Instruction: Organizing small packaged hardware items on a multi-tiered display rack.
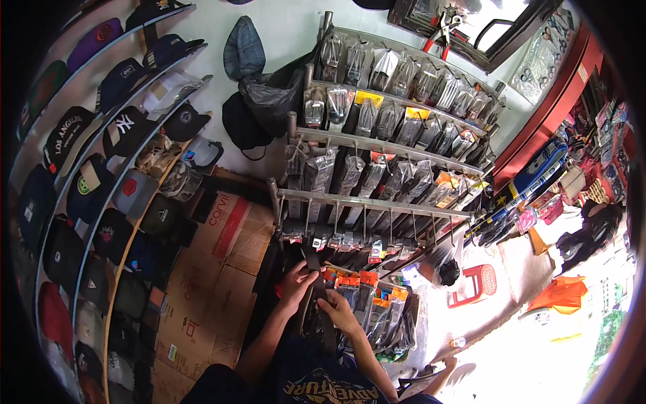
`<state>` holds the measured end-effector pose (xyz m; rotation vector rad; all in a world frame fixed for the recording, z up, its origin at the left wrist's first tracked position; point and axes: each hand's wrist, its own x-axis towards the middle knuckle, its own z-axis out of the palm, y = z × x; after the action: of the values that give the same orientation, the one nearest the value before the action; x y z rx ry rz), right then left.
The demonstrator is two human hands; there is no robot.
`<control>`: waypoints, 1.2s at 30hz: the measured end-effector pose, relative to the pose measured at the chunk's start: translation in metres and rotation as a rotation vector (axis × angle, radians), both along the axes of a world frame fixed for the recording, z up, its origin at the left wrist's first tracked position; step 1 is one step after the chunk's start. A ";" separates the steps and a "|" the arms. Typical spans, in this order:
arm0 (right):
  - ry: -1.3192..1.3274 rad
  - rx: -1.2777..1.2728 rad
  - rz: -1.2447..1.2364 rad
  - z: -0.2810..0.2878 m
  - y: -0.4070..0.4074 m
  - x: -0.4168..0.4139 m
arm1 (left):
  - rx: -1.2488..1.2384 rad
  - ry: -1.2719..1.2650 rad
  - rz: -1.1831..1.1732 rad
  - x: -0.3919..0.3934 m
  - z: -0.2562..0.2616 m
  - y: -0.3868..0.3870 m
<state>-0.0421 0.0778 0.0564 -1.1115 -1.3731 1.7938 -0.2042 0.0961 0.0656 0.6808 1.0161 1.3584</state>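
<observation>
In the head view my left hand (pixel 297 286) and my right hand (pixel 337 311) hold a long dark strap (pixel 316 283), which looks like a belt. The left hand grips its upper part, near the end that points at the rack. My right hand pinches the strap lower down, and the rest of it hangs toward my dark shirt (pixel 328 381). Whether a buckle is on it, I cannot tell. Just beyond the hands, packaged goods with orange header cards (pixel 367 278) hang or stand in a cluster.
Metal rack bars (pixel 373 199) carry many bagged belts or straps. Shelves of caps (pixel 126 134) curve along the left, beside a cardboard box (pixel 202 298). A red plastic stool (pixel 479 284) stands on the right. Another person's hand (pixel 449 364) shows at lower right.
</observation>
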 end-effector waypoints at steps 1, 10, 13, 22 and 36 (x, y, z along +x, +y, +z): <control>-0.002 0.000 -0.007 -0.002 0.001 -0.003 | 0.000 -0.002 -0.007 -0.005 -0.001 0.003; -0.019 -0.108 -0.053 -0.020 -0.014 -0.032 | 0.094 0.221 -0.193 -0.066 -0.038 0.029; 0.024 -0.194 -0.098 -0.016 -0.025 -0.039 | 0.028 0.203 -0.259 -0.078 -0.033 0.037; -0.033 -0.234 -0.055 -0.013 -0.039 -0.041 | 0.023 0.211 -0.385 -0.080 -0.045 0.044; 0.132 -0.141 -0.048 0.029 0.001 -0.082 | -0.140 0.022 -0.325 -0.114 -0.055 0.030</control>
<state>-0.1239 0.0783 0.0858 -1.0673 -1.1487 1.9177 -0.3187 0.1256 0.0110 0.7217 0.9609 0.9907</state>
